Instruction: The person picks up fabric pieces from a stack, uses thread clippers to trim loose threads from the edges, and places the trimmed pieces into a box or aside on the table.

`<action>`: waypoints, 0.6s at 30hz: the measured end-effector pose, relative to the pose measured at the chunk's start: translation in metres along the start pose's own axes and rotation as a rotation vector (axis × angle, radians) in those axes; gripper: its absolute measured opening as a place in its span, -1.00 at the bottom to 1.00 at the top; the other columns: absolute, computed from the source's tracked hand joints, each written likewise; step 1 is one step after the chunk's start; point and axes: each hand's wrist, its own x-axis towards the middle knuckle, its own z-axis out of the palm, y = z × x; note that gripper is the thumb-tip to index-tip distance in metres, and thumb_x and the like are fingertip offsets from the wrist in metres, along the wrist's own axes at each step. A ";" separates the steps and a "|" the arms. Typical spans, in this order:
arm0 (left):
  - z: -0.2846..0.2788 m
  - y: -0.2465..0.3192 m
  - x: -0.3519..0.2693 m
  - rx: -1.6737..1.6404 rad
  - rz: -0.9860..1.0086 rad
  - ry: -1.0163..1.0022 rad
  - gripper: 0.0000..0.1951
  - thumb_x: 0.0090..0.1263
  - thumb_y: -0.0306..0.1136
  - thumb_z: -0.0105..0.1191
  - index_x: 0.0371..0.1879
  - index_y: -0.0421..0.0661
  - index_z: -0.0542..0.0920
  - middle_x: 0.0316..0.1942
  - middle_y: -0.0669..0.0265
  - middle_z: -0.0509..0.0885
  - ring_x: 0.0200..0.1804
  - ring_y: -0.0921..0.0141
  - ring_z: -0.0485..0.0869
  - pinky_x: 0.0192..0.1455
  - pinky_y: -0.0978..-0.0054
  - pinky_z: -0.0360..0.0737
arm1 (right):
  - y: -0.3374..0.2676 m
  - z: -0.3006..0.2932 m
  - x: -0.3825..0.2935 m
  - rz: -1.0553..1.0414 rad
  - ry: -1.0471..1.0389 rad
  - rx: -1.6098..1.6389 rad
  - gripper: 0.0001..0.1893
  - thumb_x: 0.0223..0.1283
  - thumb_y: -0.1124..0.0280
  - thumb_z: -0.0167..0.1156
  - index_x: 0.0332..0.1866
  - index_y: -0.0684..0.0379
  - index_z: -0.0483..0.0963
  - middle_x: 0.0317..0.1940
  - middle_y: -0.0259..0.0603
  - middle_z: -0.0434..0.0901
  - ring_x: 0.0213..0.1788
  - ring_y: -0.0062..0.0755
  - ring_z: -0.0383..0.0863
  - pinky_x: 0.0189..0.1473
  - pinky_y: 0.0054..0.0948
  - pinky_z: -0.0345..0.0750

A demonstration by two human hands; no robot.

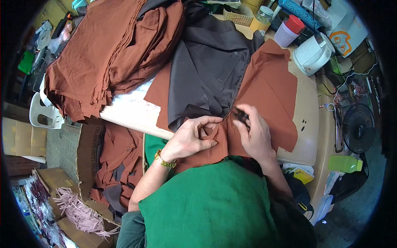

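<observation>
My left hand (194, 136), with a gold-coloured watch on the wrist, pinches the edge of rust-brown fabric (269, 102) near where it meets dark grey fabric (207, 65). Just to the right, my right hand (252, 130) is curled beside the same seam, with a small dark tool (241, 116) between thumb and fingers; its kind is hard to tell. The grey piece lies over the brown one, and their joined edge runs up from my fingertips. The lower brown part hangs over the table edge against a green cloth (204, 204) on my lap and torso.
A large pile of rust-brown fabric pieces (93, 46) covers the table's left. At the right stand a white electric kettle (313, 55), a lilac cup (285, 35) and a black fan (359, 127). A cardboard box (86, 155) with fabric scraps (119, 155) stands below the table's left edge.
</observation>
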 end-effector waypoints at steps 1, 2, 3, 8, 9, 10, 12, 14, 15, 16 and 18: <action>0.001 -0.002 0.000 0.002 0.012 0.016 -0.35 0.10 -0.62 0.36 0.27 -0.22 0.51 -0.15 0.46 0.59 -0.32 0.70 0.44 -0.20 0.73 0.51 | -0.002 -0.002 -0.005 -0.010 -0.035 -0.048 -0.65 0.24 0.48 0.20 0.13 0.19 0.40 -0.12 -0.02 0.55 -0.12 -0.04 0.60 -0.12 -0.15 0.50; 0.003 -0.004 0.000 0.003 0.023 0.032 -0.35 0.09 -0.61 0.37 0.27 -0.22 0.51 -0.15 0.45 0.60 -0.33 0.69 0.43 -0.21 0.72 0.51 | 0.000 -0.003 -0.008 -0.166 -0.003 -0.181 -0.65 0.15 0.46 0.28 0.06 0.16 0.48 -0.16 -0.16 0.54 -0.16 -0.18 0.60 -0.17 -0.24 0.46; 0.005 -0.005 0.000 0.004 0.035 0.044 -0.34 0.08 -0.60 0.37 0.26 -0.21 0.51 -0.15 0.44 0.61 -0.33 0.69 0.43 -0.22 0.72 0.51 | -0.003 -0.004 -0.011 -0.196 -0.006 -0.226 -0.65 0.12 0.46 0.30 0.05 0.16 0.50 -0.19 -0.20 0.54 -0.18 -0.22 0.59 -0.18 -0.27 0.45; 0.006 0.009 -0.003 0.103 -0.005 0.048 -0.35 0.09 -0.59 0.35 0.27 -0.18 0.52 -0.17 0.41 0.63 -0.35 0.67 0.44 -0.25 0.69 0.51 | -0.013 0.001 -0.012 -0.309 0.040 -0.352 -0.69 0.01 0.45 0.37 -0.06 0.15 0.61 -0.27 -0.35 0.52 -0.29 -0.39 0.56 -0.27 -0.35 0.38; 0.006 0.010 -0.004 0.109 -0.006 0.049 -0.35 0.09 -0.59 0.35 0.27 -0.18 0.52 -0.17 0.41 0.63 -0.35 0.67 0.45 -0.25 0.69 0.51 | -0.014 0.001 -0.012 -0.323 0.047 -0.367 -0.70 0.02 0.45 0.36 -0.07 0.14 0.61 -0.27 -0.34 0.52 -0.29 -0.40 0.56 -0.27 -0.35 0.38; 0.006 0.010 -0.004 0.103 -0.002 0.053 -0.35 0.09 -0.59 0.35 0.27 -0.18 0.52 -0.17 0.41 0.63 -0.35 0.67 0.45 -0.25 0.69 0.52 | -0.013 0.002 -0.012 -0.334 0.048 -0.382 -0.70 0.03 0.44 0.36 -0.07 0.15 0.62 -0.27 -0.34 0.52 -0.30 -0.41 0.56 -0.27 -0.36 0.38; 0.006 0.010 -0.004 0.093 0.007 0.059 -0.36 0.09 -0.59 0.35 0.27 -0.19 0.52 -0.17 0.41 0.63 -0.36 0.67 0.46 -0.26 0.68 0.52 | -0.012 0.004 -0.011 -0.355 0.052 -0.415 -0.72 0.04 0.43 0.35 -0.08 0.16 0.62 -0.27 -0.34 0.53 -0.32 -0.42 0.56 -0.28 -0.37 0.37; 0.006 0.007 -0.004 0.081 0.012 0.058 -0.36 0.10 -0.58 0.36 0.26 -0.19 0.52 -0.17 0.40 0.64 -0.37 0.67 0.46 -0.26 0.68 0.52 | -0.011 0.004 -0.011 -0.361 0.043 -0.423 -0.73 0.06 0.44 0.34 -0.08 0.16 0.62 -0.27 -0.34 0.54 -0.33 -0.41 0.57 -0.28 -0.37 0.38; 0.007 0.006 -0.004 0.074 0.014 0.058 -0.36 0.10 -0.58 0.36 0.26 -0.20 0.52 -0.17 0.39 0.64 -0.37 0.67 0.46 -0.26 0.68 0.52 | -0.011 0.005 -0.011 -0.365 0.038 -0.428 -0.73 0.06 0.44 0.33 -0.08 0.17 0.62 -0.27 -0.33 0.54 -0.33 -0.41 0.57 -0.28 -0.38 0.38; 0.007 0.007 -0.004 0.080 0.021 0.060 -0.37 0.10 -0.58 0.34 0.26 -0.20 0.52 -0.19 0.37 0.64 -0.37 0.66 0.47 -0.26 0.66 0.53 | -0.011 0.005 -0.011 -0.363 0.034 -0.412 -0.73 0.07 0.45 0.32 -0.08 0.17 0.62 -0.26 -0.34 0.54 -0.33 -0.41 0.57 -0.28 -0.38 0.38; 0.007 0.011 -0.004 0.092 0.035 0.061 -0.38 0.12 -0.57 0.30 0.25 -0.21 0.51 -0.24 0.34 0.63 -0.38 0.63 0.49 -0.24 0.63 0.54 | -0.012 0.008 -0.011 -0.360 0.027 -0.380 -0.74 0.07 0.47 0.31 -0.08 0.17 0.61 -0.26 -0.35 0.55 -0.34 -0.41 0.58 -0.28 -0.38 0.39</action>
